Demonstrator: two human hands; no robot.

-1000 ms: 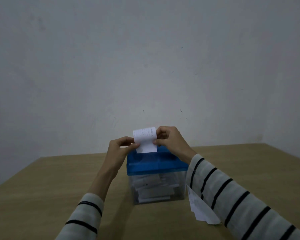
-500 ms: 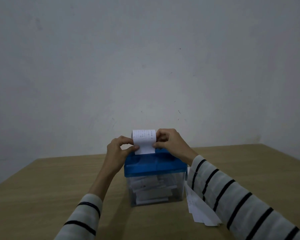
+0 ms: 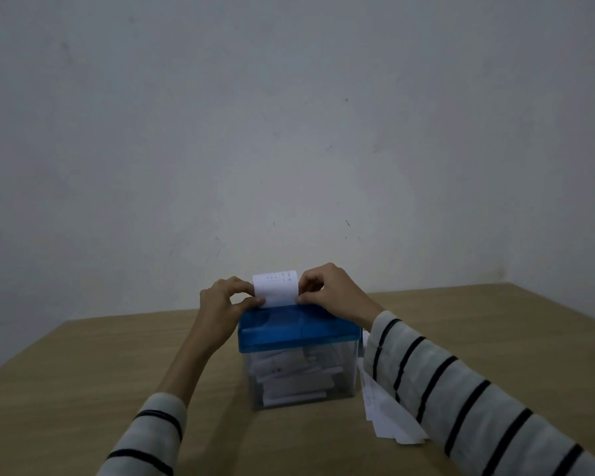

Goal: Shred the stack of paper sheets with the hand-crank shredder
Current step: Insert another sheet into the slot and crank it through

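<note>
The hand-crank shredder [image 3: 299, 333] has a blue top and a clear bin holding white paper pieces [image 3: 294, 379]. It stands mid-table. A small white paper sheet [image 3: 275, 288] with faint print stands upright at the back of the blue top, its lower edge at the lid. My left hand [image 3: 225, 304] pinches the sheet's left edge. My right hand [image 3: 330, 292] pinches its right edge. The stack of paper sheets [image 3: 387, 412] lies on the table right of the shredder, partly hidden by my right sleeve. The crank is hidden.
The wooden table [image 3: 83, 372] runs to a plain grey wall [image 3: 289, 132] behind the shredder. Its right edge slants off at the far right. My striped sleeves cross the near part of the table.
The sheet has sunk lower against the blue top, and both hands have come down with it. My grip on its two edges is unchanged.
</note>
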